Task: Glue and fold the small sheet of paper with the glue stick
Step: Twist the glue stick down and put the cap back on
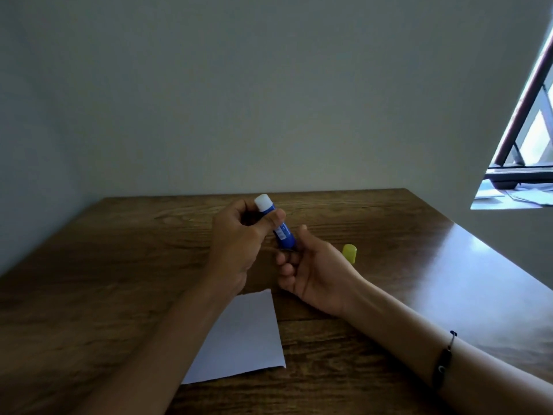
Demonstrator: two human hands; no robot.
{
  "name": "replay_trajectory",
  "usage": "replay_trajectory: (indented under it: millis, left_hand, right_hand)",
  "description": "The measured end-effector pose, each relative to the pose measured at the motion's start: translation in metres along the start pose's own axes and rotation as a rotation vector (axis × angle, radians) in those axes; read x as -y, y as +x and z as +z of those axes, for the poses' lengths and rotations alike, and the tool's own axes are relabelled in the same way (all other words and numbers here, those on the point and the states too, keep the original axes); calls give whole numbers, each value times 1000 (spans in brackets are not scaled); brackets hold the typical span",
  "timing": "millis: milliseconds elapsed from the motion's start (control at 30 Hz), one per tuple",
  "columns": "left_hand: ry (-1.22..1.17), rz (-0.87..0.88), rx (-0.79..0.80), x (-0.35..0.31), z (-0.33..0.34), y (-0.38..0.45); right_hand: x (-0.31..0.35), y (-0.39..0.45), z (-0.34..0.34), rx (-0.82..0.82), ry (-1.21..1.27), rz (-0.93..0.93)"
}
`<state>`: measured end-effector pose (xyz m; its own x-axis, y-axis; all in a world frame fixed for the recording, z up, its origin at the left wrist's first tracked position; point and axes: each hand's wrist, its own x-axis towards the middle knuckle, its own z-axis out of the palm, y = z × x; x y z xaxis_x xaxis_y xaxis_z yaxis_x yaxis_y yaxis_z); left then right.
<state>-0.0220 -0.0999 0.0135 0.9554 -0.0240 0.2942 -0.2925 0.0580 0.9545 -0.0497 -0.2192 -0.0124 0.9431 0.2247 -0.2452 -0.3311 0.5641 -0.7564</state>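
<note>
A blue glue stick (281, 230) with its white glue tip bare is held tilted above the table, tip up and to the left. My left hand (239, 238) grips its upper body. My right hand (311, 271) pinches its bottom end with thumb and fingers. The yellow cap (349, 253) lies on the wooden table (119, 265) just right of my right hand. A small white sheet of paper (242, 336) lies flat near the front, partly under my left forearm.
A grey wall stands close behind the table's far edge. A window (526, 130) with a sill is at the upper right. A dark bracelet (444, 360) sits on my right wrist.
</note>
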Motion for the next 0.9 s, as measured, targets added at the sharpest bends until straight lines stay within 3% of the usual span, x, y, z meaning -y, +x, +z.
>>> replay_trajectory:
  millis: [300,467,733,900]
  left_hand:
    - [1,-20,0,-1,-1,-1]
    - [-5,-38,41,4,-1,-6]
    - [-87,-68,27,13,-3,-7]
    - [-133,-100,-6,11,-2,-8]
  right_hand:
    - [-2,1,1,-21,-16,-110]
    - [-3,0,0,25,19,-10]
    - [-3,1,0,-12,-19,-118]
    - [-4,2,-3,19,63,-22]
